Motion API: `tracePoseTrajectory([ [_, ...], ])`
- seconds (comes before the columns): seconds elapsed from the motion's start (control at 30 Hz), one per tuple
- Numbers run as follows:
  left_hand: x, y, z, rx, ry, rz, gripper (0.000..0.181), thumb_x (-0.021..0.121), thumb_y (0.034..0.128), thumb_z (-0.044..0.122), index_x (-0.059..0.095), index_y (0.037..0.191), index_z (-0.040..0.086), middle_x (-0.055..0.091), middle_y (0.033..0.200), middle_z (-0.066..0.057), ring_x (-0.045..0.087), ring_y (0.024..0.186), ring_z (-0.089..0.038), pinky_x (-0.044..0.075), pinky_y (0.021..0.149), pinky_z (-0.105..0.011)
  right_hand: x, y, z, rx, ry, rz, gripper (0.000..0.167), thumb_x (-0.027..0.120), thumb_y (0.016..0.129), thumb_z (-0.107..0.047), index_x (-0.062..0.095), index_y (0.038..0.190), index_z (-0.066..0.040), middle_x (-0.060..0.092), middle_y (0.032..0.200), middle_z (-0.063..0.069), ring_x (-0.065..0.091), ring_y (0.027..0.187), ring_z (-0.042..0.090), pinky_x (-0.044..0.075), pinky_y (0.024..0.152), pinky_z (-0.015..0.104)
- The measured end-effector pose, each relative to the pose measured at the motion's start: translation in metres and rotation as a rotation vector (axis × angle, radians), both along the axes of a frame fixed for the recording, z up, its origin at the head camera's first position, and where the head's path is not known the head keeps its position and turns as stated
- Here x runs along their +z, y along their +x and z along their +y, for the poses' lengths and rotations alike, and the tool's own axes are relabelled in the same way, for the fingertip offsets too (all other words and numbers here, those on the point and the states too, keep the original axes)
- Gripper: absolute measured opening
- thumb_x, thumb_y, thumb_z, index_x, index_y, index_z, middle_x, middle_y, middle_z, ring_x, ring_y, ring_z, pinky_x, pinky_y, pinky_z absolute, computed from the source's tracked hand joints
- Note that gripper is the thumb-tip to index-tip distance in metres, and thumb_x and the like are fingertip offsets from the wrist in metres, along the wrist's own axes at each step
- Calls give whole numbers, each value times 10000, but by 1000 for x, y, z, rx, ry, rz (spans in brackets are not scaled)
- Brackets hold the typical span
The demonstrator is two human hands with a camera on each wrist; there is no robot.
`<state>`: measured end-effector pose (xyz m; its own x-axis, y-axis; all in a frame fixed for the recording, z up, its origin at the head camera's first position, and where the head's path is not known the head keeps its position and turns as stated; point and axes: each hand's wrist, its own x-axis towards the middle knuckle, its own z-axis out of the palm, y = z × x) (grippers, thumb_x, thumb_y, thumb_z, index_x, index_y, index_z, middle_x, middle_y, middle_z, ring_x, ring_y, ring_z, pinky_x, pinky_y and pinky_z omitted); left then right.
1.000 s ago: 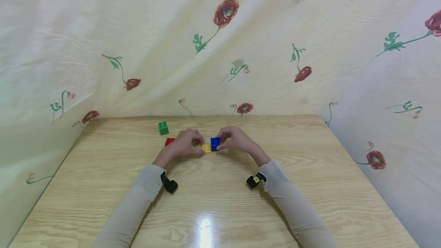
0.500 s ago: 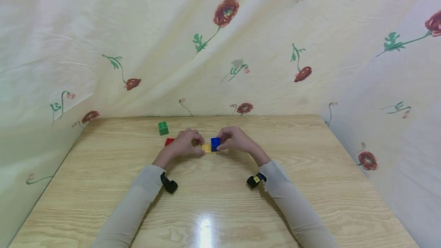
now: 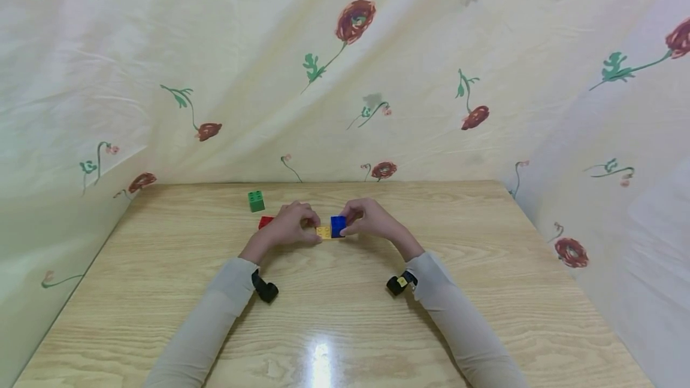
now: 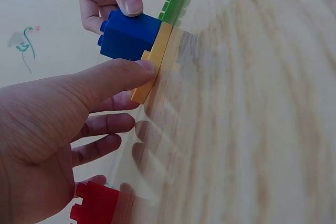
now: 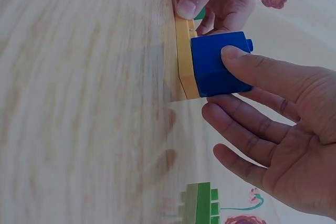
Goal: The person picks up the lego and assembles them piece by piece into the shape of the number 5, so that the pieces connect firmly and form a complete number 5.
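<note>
In the head view, my left hand (image 3: 288, 224) pinches the left end of a flat yellow toy brick (image 3: 323, 232) between thumb and fingers. A taller blue brick (image 3: 338, 226) stands on the yellow one's right end, studs pointing up. My right hand (image 3: 372, 218) grips this blue brick, its thumb on the near side. The right wrist view shows the blue brick's base (image 5: 218, 64) against the yellow brick (image 5: 185, 61), with no clear gap. Both bricks are low at the wooden tabletop.
Just left of my left hand lies a red brick (image 3: 265, 221), partly covered by it. Farther back stands a green brick (image 3: 256, 201). A thin green brick (image 5: 202, 203) sits beyond my right hand, hidden in the head view. A flowered cloth (image 3: 345, 76) hangs behind the table (image 3: 323, 292).
</note>
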<state>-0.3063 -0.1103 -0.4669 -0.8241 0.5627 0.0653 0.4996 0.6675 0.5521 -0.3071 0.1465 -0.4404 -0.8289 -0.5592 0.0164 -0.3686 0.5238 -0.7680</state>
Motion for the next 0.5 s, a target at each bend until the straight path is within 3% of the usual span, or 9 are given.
tracePoseTrajectory([
  [0.17, 0, -1, 1, 3, 4, -2, 254, 852, 825, 367, 758, 982, 190, 661, 990, 37, 486, 985, -191, 350, 922, -420, -1, -1, 0, 5, -8, -12, 242, 828, 853, -107, 729, 1054, -14, 750, 1026, 155, 697, 930, 248, 558, 892, 384],
  [0.5, 0, -2, 2, 5, 0, 0, 277, 856, 823, 369, 755, 1002, 183, 661, 985, 40, 486, 971, -186, 342, 902, -400, 0, -4, 1, 3, -15, -26, 194, 832, 843, -85, 728, 1005, -58, 744, 984, 78, 687, 876, 169, 568, 853, 345],
])
